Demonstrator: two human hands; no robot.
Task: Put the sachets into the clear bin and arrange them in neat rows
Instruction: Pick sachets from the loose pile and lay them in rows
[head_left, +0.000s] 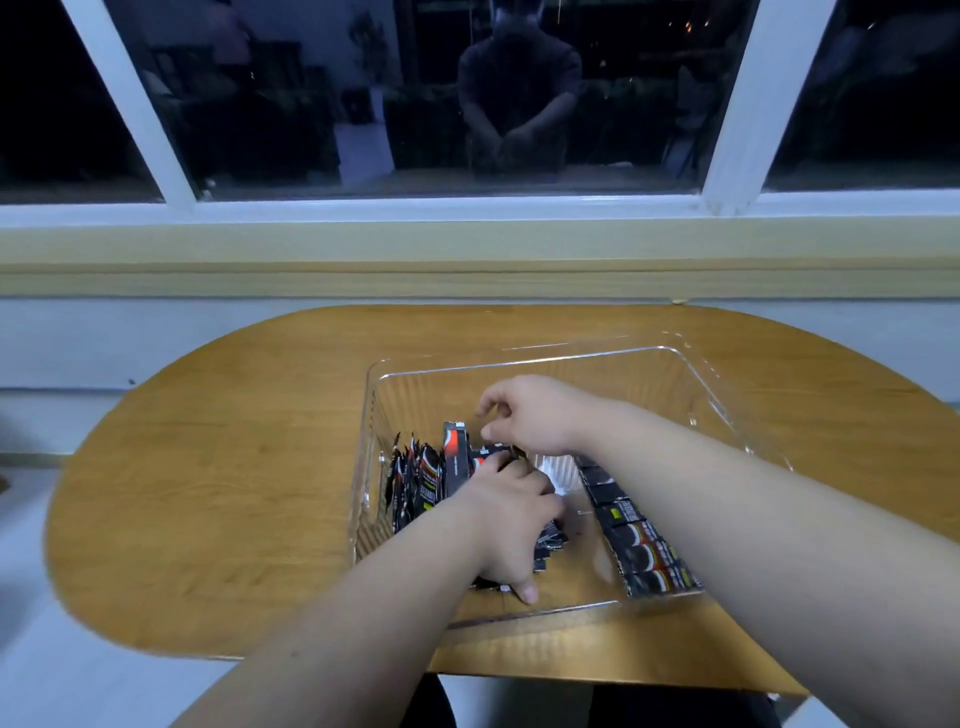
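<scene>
The sachets (421, 483) are all inside the clear bin (519, 365) - a loose, leaning bunch on its left side and a tidier row (644, 545) lying along its right wall - so the step in hand looks like the arranging. The left hand (506, 525) has its fingers curled round a bundle of the bunch, while the right hand (524, 415) hovers just above with fingers bent; whether they pinch a sachet's top I cannot tell. Next, the bundle probably needs squaring up and setting beside the row; the bin sits on the wooden worktop (234, 467).
</scene>
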